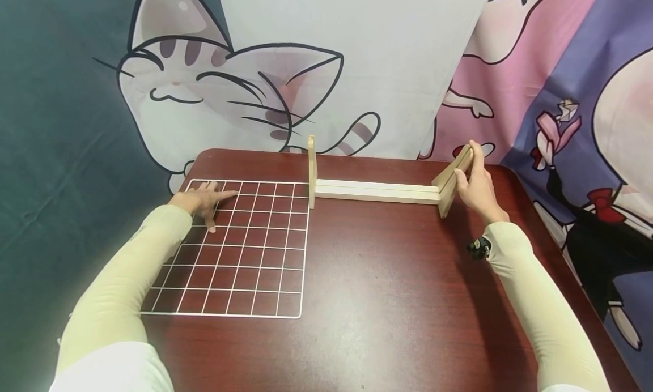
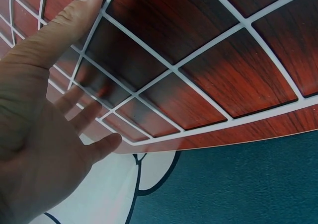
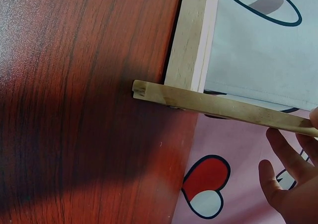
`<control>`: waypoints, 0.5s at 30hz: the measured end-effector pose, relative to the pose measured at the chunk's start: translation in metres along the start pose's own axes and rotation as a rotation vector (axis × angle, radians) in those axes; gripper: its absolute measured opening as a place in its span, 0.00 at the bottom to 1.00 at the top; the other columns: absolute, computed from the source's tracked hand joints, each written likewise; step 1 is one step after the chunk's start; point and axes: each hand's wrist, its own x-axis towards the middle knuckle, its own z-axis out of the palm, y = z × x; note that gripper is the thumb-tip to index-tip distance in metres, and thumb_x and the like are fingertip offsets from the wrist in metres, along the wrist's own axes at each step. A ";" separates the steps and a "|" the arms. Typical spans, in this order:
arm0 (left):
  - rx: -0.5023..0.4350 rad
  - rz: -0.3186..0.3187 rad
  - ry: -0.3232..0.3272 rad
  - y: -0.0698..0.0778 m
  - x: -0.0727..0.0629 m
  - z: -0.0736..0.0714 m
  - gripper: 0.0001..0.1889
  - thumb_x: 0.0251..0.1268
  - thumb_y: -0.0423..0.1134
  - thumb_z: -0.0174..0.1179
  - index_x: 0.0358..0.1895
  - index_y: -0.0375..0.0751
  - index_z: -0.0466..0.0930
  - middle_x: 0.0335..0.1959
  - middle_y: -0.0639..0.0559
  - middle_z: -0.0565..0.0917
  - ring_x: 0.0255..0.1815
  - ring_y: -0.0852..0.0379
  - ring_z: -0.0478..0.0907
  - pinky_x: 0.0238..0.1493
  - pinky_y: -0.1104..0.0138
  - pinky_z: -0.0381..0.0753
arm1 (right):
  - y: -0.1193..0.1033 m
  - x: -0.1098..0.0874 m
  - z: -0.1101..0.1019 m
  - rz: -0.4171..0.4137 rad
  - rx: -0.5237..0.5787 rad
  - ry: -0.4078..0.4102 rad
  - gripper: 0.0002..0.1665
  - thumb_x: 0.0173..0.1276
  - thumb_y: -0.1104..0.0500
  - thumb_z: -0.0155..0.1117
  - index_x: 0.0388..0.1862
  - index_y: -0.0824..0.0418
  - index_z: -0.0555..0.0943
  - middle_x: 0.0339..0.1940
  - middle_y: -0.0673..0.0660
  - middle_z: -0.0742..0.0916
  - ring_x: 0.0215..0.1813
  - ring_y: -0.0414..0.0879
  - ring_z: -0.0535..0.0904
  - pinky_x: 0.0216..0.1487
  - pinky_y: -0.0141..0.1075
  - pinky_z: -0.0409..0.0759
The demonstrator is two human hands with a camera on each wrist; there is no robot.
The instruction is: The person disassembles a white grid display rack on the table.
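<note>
In the head view my left hand (image 1: 200, 202) rests on the far left corner of a white wire grid panel (image 1: 304, 249), its fingers spread. The left wrist view shows that hand (image 2: 54, 114) with thumb and fingers apart over the grid's squares. A light wooden stand (image 1: 377, 192) stands at the back of the table, with an upright end board (image 1: 312, 177) beside the grid's far right corner. My right hand (image 1: 478, 188) holds the top of its right end board (image 1: 445, 191), thumb on one side and fingers on the other.
The dark red wooden table (image 1: 377, 290) has rounded far corners. Behind it hangs a cloth backdrop (image 1: 398, 69) with cartoon cats, close to the stand. A small dark device (image 1: 479, 248) sits on my right wrist.
</note>
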 end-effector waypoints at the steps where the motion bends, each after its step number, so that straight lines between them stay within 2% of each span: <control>1: 0.003 0.001 -0.001 0.000 0.000 0.000 0.67 0.28 0.46 0.84 0.79 0.52 0.51 0.70 0.24 0.56 0.69 0.27 0.59 0.63 0.31 0.66 | 0.000 0.000 0.000 0.001 0.000 0.002 0.44 0.72 0.65 0.55 0.81 0.46 0.49 0.72 0.73 0.71 0.61 0.74 0.75 0.57 0.67 0.70; 6: -0.003 -0.003 -0.004 0.002 0.000 -0.001 0.68 0.28 0.46 0.84 0.80 0.51 0.50 0.72 0.24 0.53 0.72 0.24 0.54 0.65 0.30 0.62 | 0.001 0.003 0.000 0.005 -0.011 0.004 0.45 0.72 0.64 0.55 0.81 0.44 0.48 0.71 0.73 0.72 0.58 0.72 0.76 0.54 0.66 0.70; 9: 0.008 -0.008 -0.005 0.003 -0.001 -0.001 0.67 0.28 0.47 0.84 0.80 0.51 0.50 0.72 0.24 0.54 0.71 0.25 0.56 0.65 0.31 0.64 | 0.000 0.004 0.000 0.012 -0.010 -0.001 0.45 0.72 0.64 0.54 0.81 0.42 0.48 0.70 0.74 0.73 0.55 0.71 0.76 0.52 0.65 0.70; 15: 0.043 -0.030 -0.009 0.006 -0.002 -0.004 0.67 0.30 0.49 0.83 0.80 0.53 0.50 0.74 0.26 0.53 0.74 0.26 0.54 0.66 0.31 0.63 | -0.001 0.001 -0.001 0.019 -0.005 -0.003 0.44 0.72 0.64 0.54 0.81 0.44 0.48 0.72 0.72 0.72 0.60 0.72 0.75 0.56 0.67 0.70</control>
